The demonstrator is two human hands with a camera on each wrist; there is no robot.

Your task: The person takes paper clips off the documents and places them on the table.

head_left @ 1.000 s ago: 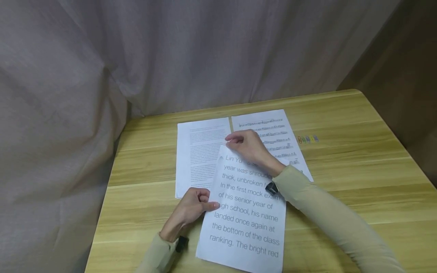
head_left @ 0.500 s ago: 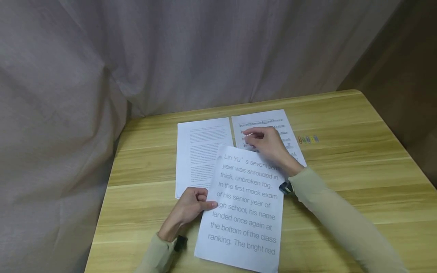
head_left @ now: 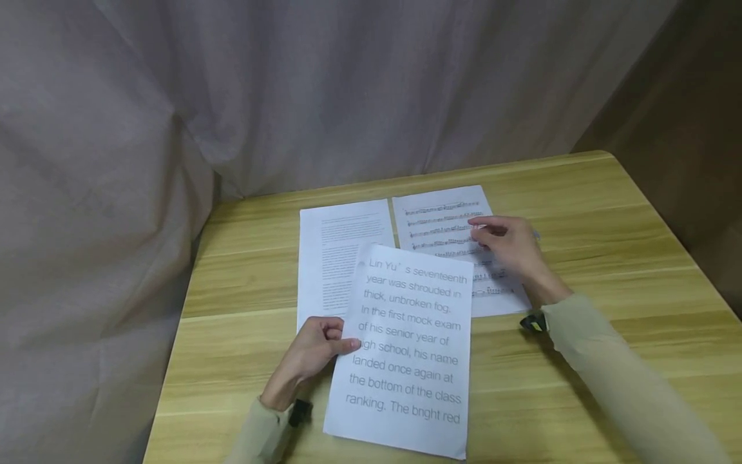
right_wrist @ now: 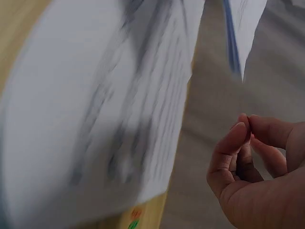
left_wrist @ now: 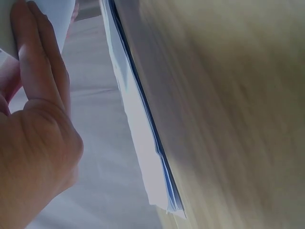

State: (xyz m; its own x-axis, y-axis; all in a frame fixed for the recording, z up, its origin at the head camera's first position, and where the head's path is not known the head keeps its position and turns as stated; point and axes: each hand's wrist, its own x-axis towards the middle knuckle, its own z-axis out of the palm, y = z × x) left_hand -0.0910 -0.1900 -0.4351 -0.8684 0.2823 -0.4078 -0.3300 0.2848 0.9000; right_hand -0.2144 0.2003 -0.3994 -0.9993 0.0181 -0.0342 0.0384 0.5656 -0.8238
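Note:
A stack of sheets with large print (head_left: 408,354) tilts up over the table's near part. My left hand (head_left: 315,348) grips its left edge, thumb on the front and fingers behind. In the left wrist view, the left hand (left_wrist: 38,124) has its fingers against the sheets' back. My right hand (head_left: 510,248) hangs over the right side of the sheet music (head_left: 440,216), apart from it. In the right wrist view, the right hand's (right_wrist: 257,167) fingers are loosely curled, thumb and index tips close together, with nothing visible between them.
Small-print pages (head_left: 348,258) lie at the left, partly under the held stack. Beyond the right hand a blue paper clip (head_left: 537,236) shows; red (right_wrist: 136,213) and green (right_wrist: 133,223) ones appear in the right wrist view. A grey curtain (head_left: 348,96) hangs behind the table.
My right hand has left the top of the large-print stack and moved right across the sheet music toward the paper clips. The left hand has shifted slightly left with the stack.

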